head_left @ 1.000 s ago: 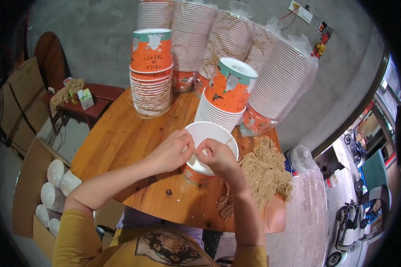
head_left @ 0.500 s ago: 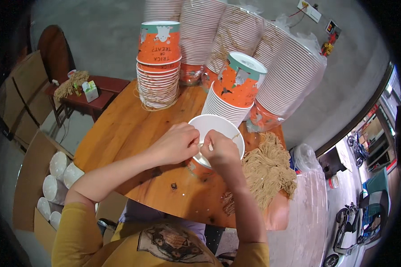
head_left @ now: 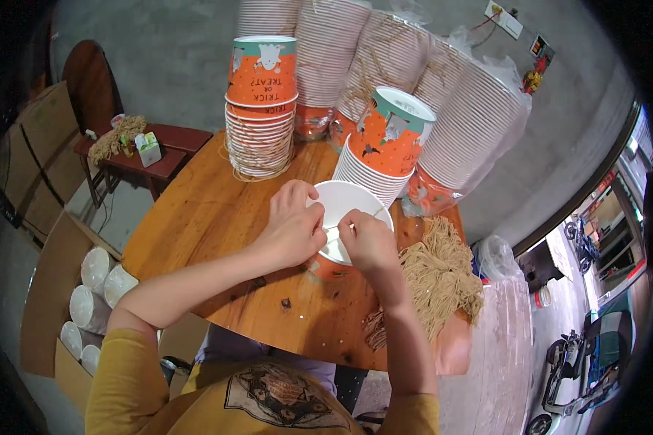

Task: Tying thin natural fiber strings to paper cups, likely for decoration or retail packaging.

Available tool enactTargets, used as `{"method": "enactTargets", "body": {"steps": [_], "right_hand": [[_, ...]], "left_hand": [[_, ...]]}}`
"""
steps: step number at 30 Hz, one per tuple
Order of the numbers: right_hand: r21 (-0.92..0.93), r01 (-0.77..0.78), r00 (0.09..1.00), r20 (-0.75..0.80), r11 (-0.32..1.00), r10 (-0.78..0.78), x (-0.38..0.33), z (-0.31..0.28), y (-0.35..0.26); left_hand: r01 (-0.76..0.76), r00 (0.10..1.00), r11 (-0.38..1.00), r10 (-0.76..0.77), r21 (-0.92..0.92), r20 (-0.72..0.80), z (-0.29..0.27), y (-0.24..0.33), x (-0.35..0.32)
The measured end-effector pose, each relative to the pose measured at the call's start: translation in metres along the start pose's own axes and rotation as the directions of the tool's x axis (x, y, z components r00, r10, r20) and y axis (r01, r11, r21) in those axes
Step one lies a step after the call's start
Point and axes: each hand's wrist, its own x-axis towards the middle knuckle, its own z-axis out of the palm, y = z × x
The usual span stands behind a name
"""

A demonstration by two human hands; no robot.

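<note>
— How is the left hand (head_left: 294,226) posed?
— It is held at the left side of the white-lined bucket (head_left: 337,199), back turned up, with the wrist slightly bent. The forearm is brought in slantwise from the lower left, and the elbow is sharply bent. One finger is raised by the rim; the others are curled in.

— And the right hand (head_left: 372,243)?
— It is held over the near right part of the rim, knuckles up, fingers folded almost closed. Its forearm is run nearly straight up from the lower edge.

— Is anything gripped?
— A thin pale strand (head_left: 332,228) is stretched across the short gap between the hands and is pinched by both. Which fingertips are used cannot be told.

— Where is the bucket placed?
— It is stood mouth up on the wooden tabletop (head_left: 196,210), just in front of a stack of upturned buckets (head_left: 374,177). To its right, near the right forearm, a tan bundle of cord (head_left: 439,272) is laid.
</note>
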Motion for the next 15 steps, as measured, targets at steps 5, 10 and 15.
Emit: {"method": "enactTargets", "body": {"steps": [5,10,15], "right_hand": [[-0.302,-0.151,0.984,0.047,0.941,0.173,0.007,-0.003,-0.007],[-0.262,-0.126,0.975,0.147,0.957,0.169,0.008,-0.004,-0.009],[-0.245,-0.095,0.967,0.208,0.965,0.148,0.009,0.0,-0.01]], "left_hand": [[0.158,0.975,0.987,-0.157,0.005,0.154,-0.007,0.002,0.004],[0.45,0.851,0.892,-0.415,-0.04,0.322,-0.013,-0.003,0.017],[0.574,0.724,0.817,-0.468,-0.065,0.507,-0.013,-0.002,0.027]]}}
